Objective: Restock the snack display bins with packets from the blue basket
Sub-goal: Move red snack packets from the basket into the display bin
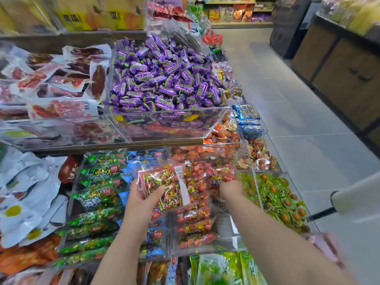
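Observation:
My left hand (pixel 141 195) grips a clear bag of red-and-gold snack packets (pixel 164 184) from below, held above the clear acrylic bin (pixel 228 229) of red packets. My right hand (pixel 231 189) reaches into the far end of that bin, fingers closed on a red packet (pixel 221 175) at the top of the pile. Loose red packets (pixel 195 225) lie along the bin. The blue basket is not in view.
Left of the red bin are bins of blue packets (pixel 154 235) and green packets (pixel 96 200). Green round snacks (pixel 281 200) fill the bin to the right. A bin of purple candies (pixel 164 79) sits on the shelf above. The tiled aisle (pixel 298 99) runs on the right.

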`<state>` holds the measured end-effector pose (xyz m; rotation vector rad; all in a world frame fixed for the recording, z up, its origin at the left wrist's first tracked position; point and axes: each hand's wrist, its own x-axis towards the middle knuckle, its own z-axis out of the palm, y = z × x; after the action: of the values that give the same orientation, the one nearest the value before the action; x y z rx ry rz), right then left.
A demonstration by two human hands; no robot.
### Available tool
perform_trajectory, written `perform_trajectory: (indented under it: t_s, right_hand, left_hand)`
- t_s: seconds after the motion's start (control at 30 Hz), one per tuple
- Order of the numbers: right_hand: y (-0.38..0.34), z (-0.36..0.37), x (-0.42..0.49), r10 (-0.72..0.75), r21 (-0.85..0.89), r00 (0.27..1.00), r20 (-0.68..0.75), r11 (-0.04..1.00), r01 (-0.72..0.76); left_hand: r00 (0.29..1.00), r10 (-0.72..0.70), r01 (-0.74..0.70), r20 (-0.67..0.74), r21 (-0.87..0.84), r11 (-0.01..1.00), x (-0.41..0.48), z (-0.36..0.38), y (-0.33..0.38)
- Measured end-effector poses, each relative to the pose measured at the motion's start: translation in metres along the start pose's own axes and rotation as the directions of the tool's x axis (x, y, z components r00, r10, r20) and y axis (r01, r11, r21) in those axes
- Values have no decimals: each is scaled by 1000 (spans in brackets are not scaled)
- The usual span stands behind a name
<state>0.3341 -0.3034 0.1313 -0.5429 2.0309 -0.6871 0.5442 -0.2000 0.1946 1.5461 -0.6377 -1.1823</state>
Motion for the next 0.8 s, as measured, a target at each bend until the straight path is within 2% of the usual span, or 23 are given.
perform_trajectory:
  t_s: [0.03,0.1,0.2,0.3,0.37,0.43,0.6,0.7,0.8]
  right_hand:
    - [2,3,-4,13,-27,999,-39,1000,-14]
    - [8,8,-7,92,41,991,-102,995,-89]
    - [13,11,-11,201,160,977,-66,969,-189]
    - [16,9,4,192,147,981,19,970,-193]
    - [15,7,11,136,227,981,138,960,-165]
    - [16,6,15,79,288,981,176,949,-128]
    - [24,17,20,116,228,988,106,964,-137]
    - [32,16,28,129,36,992,-9,991,-129]
    - [33,21,32,20,50,998,60,998,-23]
  left_hand:
    - [1000,2,-2,-1,-6,1000,-1,1,-1]
    - [1000,4,-4,3,-17,1000,-5,2,-1]
    - [1000,-7,8,30,-29,1000,-7,2,2]
    - [999,-10,11,30,-45,999,-8,2,4]
    - [1000,-8,9,22,-60,998,-9,3,4]
    - [1000,-12,14,21,-63,998,-10,4,2]
    - [999,-29,31,27,-68,997,-8,3,-1]
    - [999,-25,27,34,-70,997,-9,2,-1]
    - [999,-2,4,32,-71,997,-11,2,-2]
